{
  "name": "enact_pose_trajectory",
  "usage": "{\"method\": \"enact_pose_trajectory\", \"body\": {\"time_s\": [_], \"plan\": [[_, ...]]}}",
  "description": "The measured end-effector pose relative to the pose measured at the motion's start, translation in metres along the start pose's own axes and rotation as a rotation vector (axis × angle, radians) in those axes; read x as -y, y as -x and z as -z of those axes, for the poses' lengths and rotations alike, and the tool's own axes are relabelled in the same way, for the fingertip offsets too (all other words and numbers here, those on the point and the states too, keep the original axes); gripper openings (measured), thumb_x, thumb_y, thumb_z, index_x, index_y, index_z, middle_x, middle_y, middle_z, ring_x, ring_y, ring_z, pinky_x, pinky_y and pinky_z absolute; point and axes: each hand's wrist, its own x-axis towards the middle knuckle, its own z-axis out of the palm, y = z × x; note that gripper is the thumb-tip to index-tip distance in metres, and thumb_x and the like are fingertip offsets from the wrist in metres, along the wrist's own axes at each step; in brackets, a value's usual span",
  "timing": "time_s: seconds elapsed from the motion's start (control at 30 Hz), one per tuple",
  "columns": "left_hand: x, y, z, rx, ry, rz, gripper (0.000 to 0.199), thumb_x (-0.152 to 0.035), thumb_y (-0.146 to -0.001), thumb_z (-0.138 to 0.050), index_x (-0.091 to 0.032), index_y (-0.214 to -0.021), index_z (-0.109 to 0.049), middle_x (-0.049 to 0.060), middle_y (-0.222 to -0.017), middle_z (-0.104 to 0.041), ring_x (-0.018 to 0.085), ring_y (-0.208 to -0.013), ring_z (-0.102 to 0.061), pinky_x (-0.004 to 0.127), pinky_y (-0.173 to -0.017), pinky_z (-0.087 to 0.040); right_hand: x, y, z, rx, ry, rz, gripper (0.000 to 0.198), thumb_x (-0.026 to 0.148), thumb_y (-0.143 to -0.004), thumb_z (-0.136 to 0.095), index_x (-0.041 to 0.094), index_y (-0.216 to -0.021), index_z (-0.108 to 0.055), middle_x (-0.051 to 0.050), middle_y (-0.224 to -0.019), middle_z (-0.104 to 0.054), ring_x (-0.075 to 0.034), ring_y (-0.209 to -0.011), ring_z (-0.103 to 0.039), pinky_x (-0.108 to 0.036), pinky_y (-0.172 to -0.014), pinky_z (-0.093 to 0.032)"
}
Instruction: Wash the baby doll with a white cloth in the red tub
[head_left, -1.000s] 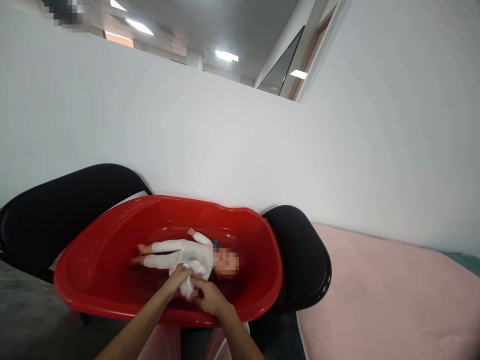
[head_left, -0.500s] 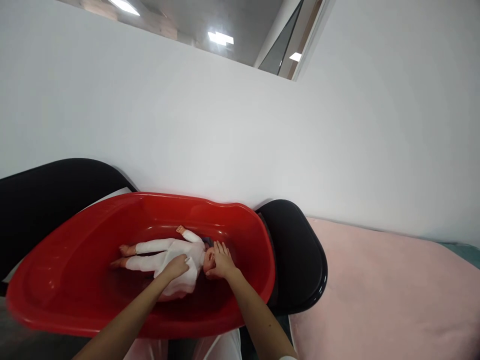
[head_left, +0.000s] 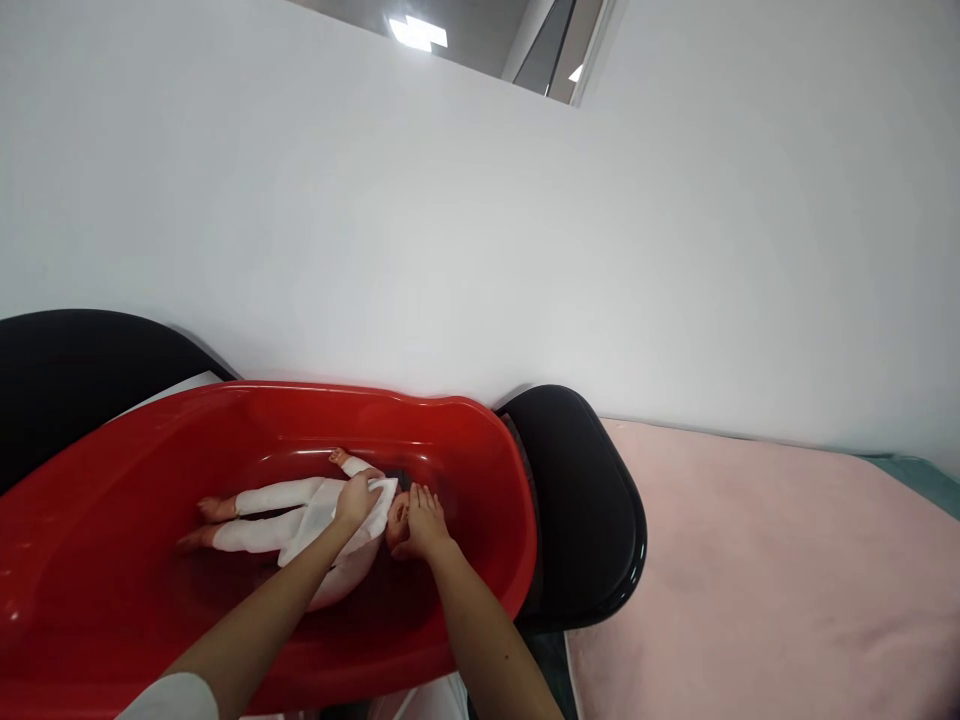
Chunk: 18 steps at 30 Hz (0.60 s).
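Low at frame bottom, inside red tub [head_left: 480,470]: glossy moulded plastic, oval, deep, rim rolled and smooth, light glare on the near wall. Lies across two black seats [head_left: 592,500], also glossy, rounded edges; left one mostly cut by frame edge. Right of these, pink cover [head_left: 750,570], matte, soft nap, flat. Behind all, plain white wall [head_left: 450,230], ceiling lights above its top edge.

On tub floor, doll [head_left: 262,515]: lying lengthwise, feet to the left, head to the right. White cloth suit, slightly creased; bare pinkish feet and one small raised hand at the far side. White cloth [head_left: 330,520] folded over the chest, hard to separate from the suit, same colour and weave. Edge near the doll's neck lifted.

Doll's head almost wholly hidden under right hand; only a curve of cheek and a dark patch behind visible. Water in the tub: cannot tell. Lower tub rim and left end cut off.

Left hand [head_left: 355,500]: forearm reaching in from lower left, fingers curled, pressing down on white cloth at the doll's upper chest; pinch or flat press not clear. White sleeve at the forearm's near end. Right hand [head_left: 421,518]: forearm in from bottom centre, palm down, fingers straight and together, laid open over the doll's head, gripping nothing.
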Motion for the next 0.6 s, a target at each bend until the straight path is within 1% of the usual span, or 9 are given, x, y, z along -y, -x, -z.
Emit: {"method": "enact_pose_trajectory", "body": {"time_s": [0.1, 0.2, 0.3, 0.37, 0.5, 0.6], "plan": [[-0.007, 0.000, -0.011, 0.026, -0.014, -0.002, 0.036, -0.010, -0.100, -0.054, -0.013, -0.130, -0.073, 0.013, -0.141, -0.077, 0.023, -0.132, -0.071, 0.026, -0.113, -0.048, -0.001, -0.002, -0.004, 0.001, 0.007, 0.005, 0.147, 0.020, -0.060, -0.100, 0.009, -0.180, -0.015, -0.024, -0.184, -0.017, -0.035, -0.174, -0.012, -0.052, -0.142, -0.006], [-0.010, 0.004, -0.017, 0.079, -0.041, -0.042, 0.040, -0.008, -0.100, -0.052, -0.014, -0.130, -0.076, 0.014, -0.139, -0.078, 0.024, -0.134, -0.070, 0.027, -0.113, -0.048, -0.002, -0.003, -0.006, 0.019, 0.032, 0.004, 0.144, 0.018, -0.062, -0.097, 0.008, -0.179, -0.015, -0.024, -0.184, -0.016, -0.035, -0.174, -0.012, -0.051, -0.142, -0.004], [-0.011, 0.011, -0.016, 0.128, -0.071, -0.099, 0.040, -0.010, -0.102, -0.050, -0.015, -0.129, -0.079, 0.013, -0.137, -0.079, 0.025, -0.133, -0.070, 0.027, -0.112, -0.048, -0.002, -0.003, -0.006, 0.021, 0.040, 0.014, 0.140, 0.019, -0.064, -0.097, 0.007, -0.179, -0.017, -0.024, -0.183, -0.018, -0.035, -0.174, -0.013, -0.051, -0.142, -0.004], [-0.010, 0.017, -0.013, 0.142, -0.092, -0.113, 0.040, -0.011, -0.102, -0.051, -0.015, -0.130, -0.079, 0.013, -0.137, -0.079, 0.025, -0.132, -0.070, 0.028, -0.112, -0.047, -0.001, -0.002, -0.005, 0.014, 0.039, 0.018, 0.141, 0.020, -0.062, -0.098, 0.007, -0.179, -0.019, -0.025, -0.183, -0.020, -0.036, -0.173, -0.015, -0.050, -0.142, -0.005], [-0.005, 0.030, -0.010, 0.151, -0.159, -0.090, 0.046, -0.004, -0.099, -0.049, -0.012, -0.138, -0.073, 0.015, -0.144, -0.074, 0.025, -0.134, -0.068, 0.029, -0.114, -0.044, 0.000, -0.001, -0.002, 0.016, 0.055, 0.002, 0.145, 0.023, -0.059, -0.100, 0.004, -0.178, -0.020, -0.027, -0.182, -0.021, -0.036, -0.173, -0.018, -0.049, -0.142, -0.007], [-0.001, 0.042, -0.011, 0.155, -0.221, -0.078, 0.044, -0.005, -0.099, -0.050, -0.012, -0.138, -0.071, 0.016, -0.145, -0.071, 0.024, -0.129, -0.070, 0.028, -0.110, -0.046, 0.001, 0.000, 0.001, 0.028, 0.066, 0.003, 0.143, 0.026, -0.062, -0.098, 0.003, -0.178, -0.018, -0.026, -0.182, -0.020, -0.035, -0.173, -0.018, -0.046, -0.142, -0.007]]}}
